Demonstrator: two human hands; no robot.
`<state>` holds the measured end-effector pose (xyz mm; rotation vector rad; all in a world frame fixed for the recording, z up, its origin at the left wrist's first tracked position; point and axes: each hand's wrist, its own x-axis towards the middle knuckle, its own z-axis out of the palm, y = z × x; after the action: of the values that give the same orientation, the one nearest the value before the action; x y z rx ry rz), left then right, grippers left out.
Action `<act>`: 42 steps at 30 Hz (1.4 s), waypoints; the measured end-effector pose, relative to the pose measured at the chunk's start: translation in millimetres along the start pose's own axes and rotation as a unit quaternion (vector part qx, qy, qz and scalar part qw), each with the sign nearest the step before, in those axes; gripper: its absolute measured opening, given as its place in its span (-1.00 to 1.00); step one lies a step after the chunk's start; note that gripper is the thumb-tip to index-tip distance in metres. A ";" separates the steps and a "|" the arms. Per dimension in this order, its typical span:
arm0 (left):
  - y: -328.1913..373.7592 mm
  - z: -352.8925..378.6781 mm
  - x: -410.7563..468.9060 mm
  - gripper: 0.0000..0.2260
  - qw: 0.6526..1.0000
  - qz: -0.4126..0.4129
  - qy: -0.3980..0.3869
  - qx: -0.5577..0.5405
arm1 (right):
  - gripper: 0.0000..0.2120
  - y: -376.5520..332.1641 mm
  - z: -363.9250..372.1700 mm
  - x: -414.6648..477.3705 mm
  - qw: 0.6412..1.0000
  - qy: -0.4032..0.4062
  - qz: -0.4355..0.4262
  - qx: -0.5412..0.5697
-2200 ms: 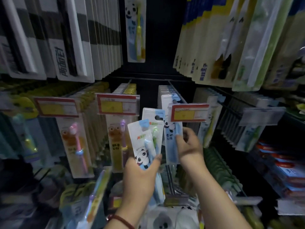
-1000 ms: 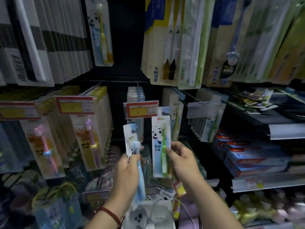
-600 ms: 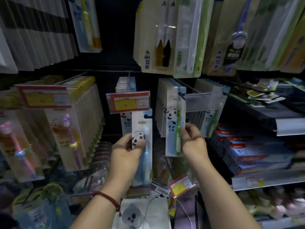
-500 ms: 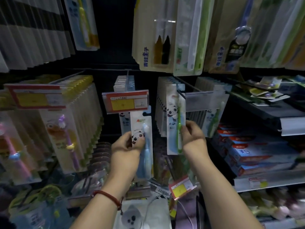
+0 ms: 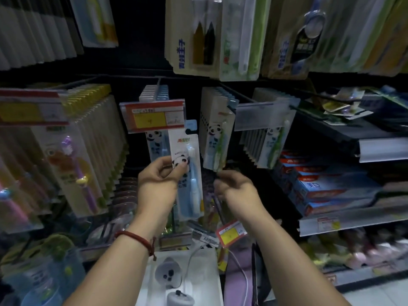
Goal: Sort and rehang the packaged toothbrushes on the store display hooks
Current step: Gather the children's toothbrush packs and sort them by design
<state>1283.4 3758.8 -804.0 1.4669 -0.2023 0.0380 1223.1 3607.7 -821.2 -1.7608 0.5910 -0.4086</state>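
Observation:
My left hand (image 5: pixel 157 184) grips a blue panda toothbrush pack (image 5: pixel 191 180) by its left edge and holds it upright in front of the hook row of blue panda packs (image 5: pixel 154 93), just below the red-and-yellow price tag (image 5: pixel 154 114). A green panda toothbrush pack (image 5: pixel 215 142) hangs at the front of the neighbouring hook row (image 5: pixel 220 93). My right hand (image 5: pixel 237 189) sits just under that pack's lower edge, fingers loosely curled and holding nothing.
Orange packs with purple brushes (image 5: pixel 72 171) fill the hooks on the left. Toothpaste boxes (image 5: pixel 320 188) lie on shelves to the right. Large packs (image 5: pixel 212 36) hang overhead. A loose price tag (image 5: pixel 230 234) and a white panda package (image 5: pixel 176 277) sit below my hands.
My right hand has let go of the green pack, which now hangs on its hook, and has dropped below it. My left hand has kept the blue pack near the blue row.

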 end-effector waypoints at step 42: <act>-26.0 34.3 -27.6 -0.76 0.989 0.032 -0.123 0.071 | -0.58 22.3 -111.4 22.8 0.981 0.167 -0.016 -0.096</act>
<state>1256.2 3724.8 -830.9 1.6061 -0.4561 -0.0781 1175.4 3502.3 -814.0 -1.9021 0.8632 -0.6973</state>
